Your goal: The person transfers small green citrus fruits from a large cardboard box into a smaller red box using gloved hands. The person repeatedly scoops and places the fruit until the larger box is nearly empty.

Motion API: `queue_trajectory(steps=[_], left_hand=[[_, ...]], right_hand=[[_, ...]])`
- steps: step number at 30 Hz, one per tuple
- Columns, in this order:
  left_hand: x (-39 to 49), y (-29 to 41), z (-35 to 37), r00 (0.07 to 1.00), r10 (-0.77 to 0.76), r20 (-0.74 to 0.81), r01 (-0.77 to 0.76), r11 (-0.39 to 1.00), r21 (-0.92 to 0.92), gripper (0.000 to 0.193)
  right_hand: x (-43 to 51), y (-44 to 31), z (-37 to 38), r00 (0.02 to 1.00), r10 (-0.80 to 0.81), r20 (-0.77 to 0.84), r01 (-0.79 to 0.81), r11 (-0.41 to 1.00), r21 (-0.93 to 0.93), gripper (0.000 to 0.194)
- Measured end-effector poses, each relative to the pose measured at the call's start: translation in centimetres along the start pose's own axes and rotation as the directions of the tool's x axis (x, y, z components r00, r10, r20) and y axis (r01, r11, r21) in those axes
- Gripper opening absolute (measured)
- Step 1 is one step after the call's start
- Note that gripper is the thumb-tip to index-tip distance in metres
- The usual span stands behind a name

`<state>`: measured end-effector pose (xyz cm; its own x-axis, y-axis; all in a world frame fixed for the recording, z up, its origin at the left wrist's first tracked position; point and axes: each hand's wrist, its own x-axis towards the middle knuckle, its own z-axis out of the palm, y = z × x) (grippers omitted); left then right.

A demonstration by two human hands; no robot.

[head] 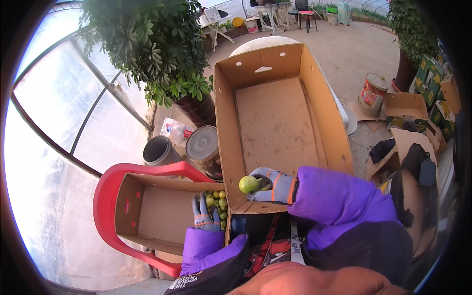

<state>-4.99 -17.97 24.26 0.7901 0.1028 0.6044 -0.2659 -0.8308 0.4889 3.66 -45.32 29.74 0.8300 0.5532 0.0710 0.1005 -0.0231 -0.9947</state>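
Observation:
My right hand (274, 186), in a grey work glove with orange lines, grips a round green tomato (248, 184). It holds the fruit over the near end of a large cardboard box (274, 121), whose visible floor carries only dark marks. To the left, my left hand (204, 215), gloved alike, has its fingers spread beside several green and yellowish tomatoes (222, 202). These lie at the right end of a smaller cardboard box (162, 210), with the rest of its floor bare. The left fingers partly hide the fruit, so contact is unclear.
A red plastic chair (105, 206) supports the smaller box. Beyond it stand a grey bucket (158, 149), a lidded drum (202, 147) and a leafy potted plant (147, 48). On the right are a large tin (373, 94), cardboard cartons (405, 105) and dark items.

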Motion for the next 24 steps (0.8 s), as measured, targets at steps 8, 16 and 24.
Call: queue_trajectory(steps=[8,16,24], left_hand=[[5.0,9.1,1.8,0.793,0.609,-0.009,-0.605,0.786,-0.125,0.040],[2.5,0.5,0.2,0.972,0.197,-0.128,-0.177,0.972,0.154,0.046],[6.1,6.5,3.8,0.818,0.560,0.129,-0.531,0.822,-0.205,0.046]], right_hand=[[0.9,-3.7,-0.3,0.933,0.257,0.251,-0.171,0.933,-0.317,0.052],[1.8,13.6,-12.1,0.804,0.594,0.026,-0.128,0.216,-0.968,0.066],[2.6,15.2,-8.0,0.739,0.647,0.186,0.058,0.214,-0.975,0.065]])
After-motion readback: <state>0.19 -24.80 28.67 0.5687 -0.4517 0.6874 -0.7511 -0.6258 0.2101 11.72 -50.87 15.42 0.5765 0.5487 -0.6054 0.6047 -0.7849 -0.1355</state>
